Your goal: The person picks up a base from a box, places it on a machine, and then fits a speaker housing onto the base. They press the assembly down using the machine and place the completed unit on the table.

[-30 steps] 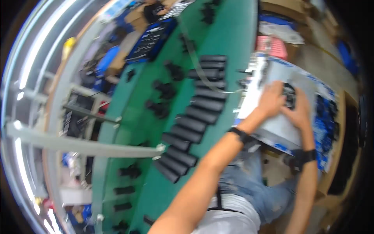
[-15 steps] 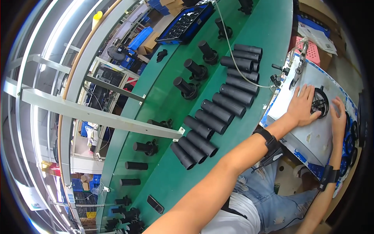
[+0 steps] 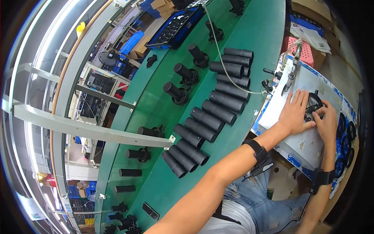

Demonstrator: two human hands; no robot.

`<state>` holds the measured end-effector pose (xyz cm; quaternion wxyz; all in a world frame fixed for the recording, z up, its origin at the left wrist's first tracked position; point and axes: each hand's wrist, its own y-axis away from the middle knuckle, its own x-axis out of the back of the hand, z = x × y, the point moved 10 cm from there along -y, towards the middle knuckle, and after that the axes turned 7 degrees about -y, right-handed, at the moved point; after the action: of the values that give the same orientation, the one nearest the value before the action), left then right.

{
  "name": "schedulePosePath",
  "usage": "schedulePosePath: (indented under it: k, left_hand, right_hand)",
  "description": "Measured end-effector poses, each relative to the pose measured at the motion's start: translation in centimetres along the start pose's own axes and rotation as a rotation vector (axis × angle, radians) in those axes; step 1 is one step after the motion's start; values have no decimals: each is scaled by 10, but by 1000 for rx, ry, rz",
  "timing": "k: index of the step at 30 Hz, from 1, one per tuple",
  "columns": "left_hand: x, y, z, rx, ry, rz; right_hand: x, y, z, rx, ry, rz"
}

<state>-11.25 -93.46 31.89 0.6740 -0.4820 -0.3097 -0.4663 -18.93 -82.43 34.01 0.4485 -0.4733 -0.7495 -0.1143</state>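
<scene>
Right hand [image 3: 326,119] has moved onto the black ring [image 3: 314,102] at the frame's right.
Whether its grip is clenched, I cannot tell; left hand [image 3: 294,113] lies flat, released. Handling seems underway, unfinished.

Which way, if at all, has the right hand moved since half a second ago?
Yes: judged against the metal fixture, the right hand has moved slightly leftward, and its fingers are now on the black round part.
</scene>
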Motion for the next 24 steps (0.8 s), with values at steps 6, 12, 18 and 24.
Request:
schedulePosePath:
  k: [6,12,18,24]
  left_hand:
    - [-2,0,0,5,-3,0]
    - [1,-2,-1,17,12,-12]
    - [-1,0,-1,35,49,-54]
    - [2,-1,1,32,61,-61]
  right_hand:
    - [14,7,-25,120,73,103]
    - [38,6,-25,86,-197,259]
    - [0,2,-3,17,-116,100]
    - [7,-2,-15,61,-210,90]
